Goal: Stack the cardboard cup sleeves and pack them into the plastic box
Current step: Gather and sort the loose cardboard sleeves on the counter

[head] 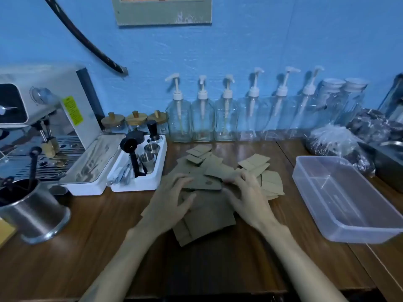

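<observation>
1. Head view: we see the sleeves (209, 171) scattered flat across the middle of the table (104, 232), some far toward the pump bottles (201, 114), some in a loose heap near us. The box (349, 199) sits to the right, well apart from the heap, and we see nothing in it.

2. We judge the sleeves light, thin and fairly stiff when flat, but easy to crease or fan out. They will likely slide over one another, so a stack needs squaring at its edges. We would take hold by the two short ends, pinching several at once, not by a single corner.

3. Our left hand (172, 201) lies over the near heap, fingers spread and bent, fingertips on one dark sleeve (202, 184); the thumb reaches right across the heap. Whether it truly grips or only presses, we cannot tell.

4. Our right hand (246, 197) mirrors it from the right, fingers curled, tips at the right end of that same sleeve. It seems to pinch that edge, but blur hides the contact, so we cannot tell.

5. Both forearms come in from the near edge and converge on the heap.

6. We judge the stacking barely begun; packing is not yet started.
</observation>
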The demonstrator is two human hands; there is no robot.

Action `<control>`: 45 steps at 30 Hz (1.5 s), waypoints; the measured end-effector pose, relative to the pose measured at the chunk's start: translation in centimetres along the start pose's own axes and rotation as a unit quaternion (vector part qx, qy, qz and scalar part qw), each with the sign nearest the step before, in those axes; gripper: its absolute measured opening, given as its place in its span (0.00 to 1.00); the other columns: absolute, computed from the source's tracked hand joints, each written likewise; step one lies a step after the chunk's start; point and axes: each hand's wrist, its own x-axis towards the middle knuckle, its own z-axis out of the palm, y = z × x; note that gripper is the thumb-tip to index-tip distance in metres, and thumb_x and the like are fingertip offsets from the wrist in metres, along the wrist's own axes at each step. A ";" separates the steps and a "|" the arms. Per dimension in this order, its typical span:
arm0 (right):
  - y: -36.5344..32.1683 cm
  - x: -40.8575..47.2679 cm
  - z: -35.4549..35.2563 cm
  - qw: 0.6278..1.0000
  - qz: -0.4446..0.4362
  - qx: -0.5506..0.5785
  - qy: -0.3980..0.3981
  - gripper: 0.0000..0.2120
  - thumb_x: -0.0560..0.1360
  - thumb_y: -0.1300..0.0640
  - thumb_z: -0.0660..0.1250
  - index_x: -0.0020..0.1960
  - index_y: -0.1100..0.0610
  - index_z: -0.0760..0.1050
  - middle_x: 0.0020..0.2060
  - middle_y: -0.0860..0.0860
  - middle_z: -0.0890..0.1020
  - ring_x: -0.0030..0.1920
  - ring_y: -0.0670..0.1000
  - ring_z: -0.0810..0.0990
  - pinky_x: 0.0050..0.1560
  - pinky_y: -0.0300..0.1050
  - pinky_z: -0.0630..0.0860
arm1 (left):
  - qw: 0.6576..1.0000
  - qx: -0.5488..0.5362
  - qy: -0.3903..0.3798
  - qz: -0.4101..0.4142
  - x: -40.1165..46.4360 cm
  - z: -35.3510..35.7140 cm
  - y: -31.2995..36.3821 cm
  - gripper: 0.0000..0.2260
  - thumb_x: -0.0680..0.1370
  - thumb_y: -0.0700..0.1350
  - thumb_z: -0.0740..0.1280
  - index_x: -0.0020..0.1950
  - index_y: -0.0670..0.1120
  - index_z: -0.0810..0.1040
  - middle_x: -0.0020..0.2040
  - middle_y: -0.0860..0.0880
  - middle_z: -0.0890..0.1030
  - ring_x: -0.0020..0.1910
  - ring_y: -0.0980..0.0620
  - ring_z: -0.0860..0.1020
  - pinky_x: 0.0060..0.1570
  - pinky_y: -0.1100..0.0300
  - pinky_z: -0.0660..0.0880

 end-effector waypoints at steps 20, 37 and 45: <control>1.8 0.1 3.1 0.982 -0.103 -0.152 0.049 0.13 0.80 0.45 0.62 0.59 0.51 0.77 0.51 0.48 0.72 0.53 0.51 0.68 0.56 0.49 0.67 | 0.998 0.022 0.053 0.006 -0.5 2.4 -2.7 0.17 0.80 0.58 0.63 0.66 0.53 0.73 0.64 0.57 0.72 0.63 0.56 0.72 0.61 0.54 0.70; 1.6 0.5 3.2 0.995 -0.067 -0.064 0.039 0.13 0.79 0.47 0.65 0.61 0.50 0.78 0.50 0.45 0.72 0.54 0.46 0.68 0.58 0.45 0.68 | 0.999 -0.010 -0.027 -0.027 2.0 2.7 -4.1 0.23 0.77 0.59 0.67 0.68 0.50 0.76 0.62 0.53 0.77 0.64 0.52 0.73 0.66 0.51 0.70; 1.6 0.7 3.3 0.997 -0.058 -0.054 0.006 0.22 0.78 0.39 0.63 0.68 0.48 0.75 0.56 0.46 0.73 0.58 0.47 0.67 0.62 0.46 0.66 | 0.994 -0.099 0.007 -0.034 2.2 2.5 -3.9 0.28 0.71 0.51 0.77 0.68 0.51 0.74 0.59 0.49 0.75 0.55 0.58 0.74 0.51 0.75 0.69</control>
